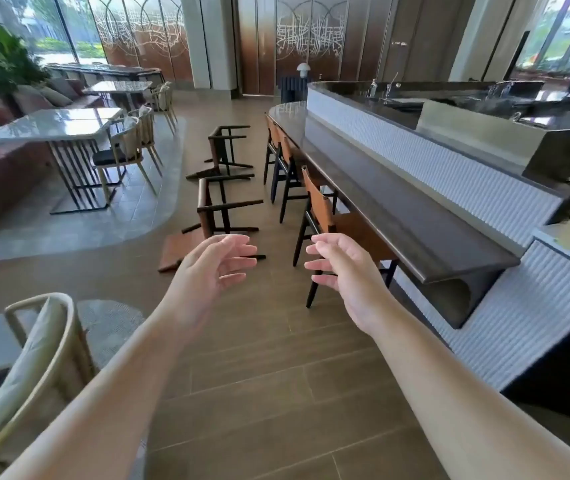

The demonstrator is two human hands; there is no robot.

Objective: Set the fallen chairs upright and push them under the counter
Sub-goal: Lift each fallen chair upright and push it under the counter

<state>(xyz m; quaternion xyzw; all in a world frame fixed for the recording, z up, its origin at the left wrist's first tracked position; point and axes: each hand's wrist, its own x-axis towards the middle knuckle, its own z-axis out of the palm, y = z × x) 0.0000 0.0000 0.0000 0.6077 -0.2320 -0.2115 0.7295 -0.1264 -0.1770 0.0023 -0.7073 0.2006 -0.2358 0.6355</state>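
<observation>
While both arms reach forward over the wood floor [276, 375], neither grip has hold of anything: left hand [212, 271] and right hand [347, 275] are spread loosely, fingers relaxed, palms facing each other, in the air.

Two bar chairs lie tipped on the floor, well left of the tabletop [380, 199]. Nearer fallen chair [214, 216]: on its back, brown backrest flat on the floor, legs pointing right toward the tabletop. Farther fallen chair [226, 152]: same attitude, just beyond it. Three upright chairs already stand along the tabletop edge; nearest one [325, 223] sits just ahead of the right hand.

Judgement: step in hand is the approach to the nearer fallen chair. Suggested method: take the backrest top rail with one hand and the seat frame with the other, pivot on the rear feet. Lifting by a single leg risks twisting. Once upright, square it to the gap before pushing in.
</observation>
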